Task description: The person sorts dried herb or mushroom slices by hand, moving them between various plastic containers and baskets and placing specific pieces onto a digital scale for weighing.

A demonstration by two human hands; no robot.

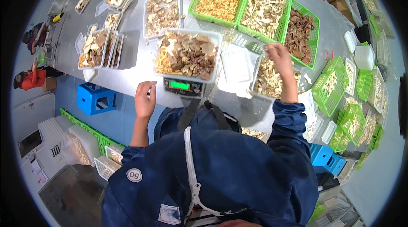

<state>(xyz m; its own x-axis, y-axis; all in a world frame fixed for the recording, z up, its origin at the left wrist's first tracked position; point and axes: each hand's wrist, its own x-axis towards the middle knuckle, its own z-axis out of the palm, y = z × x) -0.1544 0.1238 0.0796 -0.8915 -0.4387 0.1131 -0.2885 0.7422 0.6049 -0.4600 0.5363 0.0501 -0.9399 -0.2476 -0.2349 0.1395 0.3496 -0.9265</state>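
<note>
A clear plastic tray [188, 54] of mixed dried mushroom slices, in pale, yellow and dark brown heaps, rests on a digital scale [183, 87] with a lit green display. My left hand [145, 99] hovers at the table edge, left of the scale, thumb and fingers apart and nothing visible in it. Over a tray of pale mushroom slices [269, 78] is my right hand [279, 57], its fingertips bunched near the green baskets. Whether it pinches a slice cannot be made out. Between the two trays lies a white plastic lid [236, 66].
Behind stand green baskets of yellow strips [220, 2], pale slices [264, 8] and dark brown slices [299, 32]. Filled trays [94, 50] overlap on the left; another tray [162, 14] sits behind the scale. A blue stool [95, 98] and people [32, 78] are further left.
</note>
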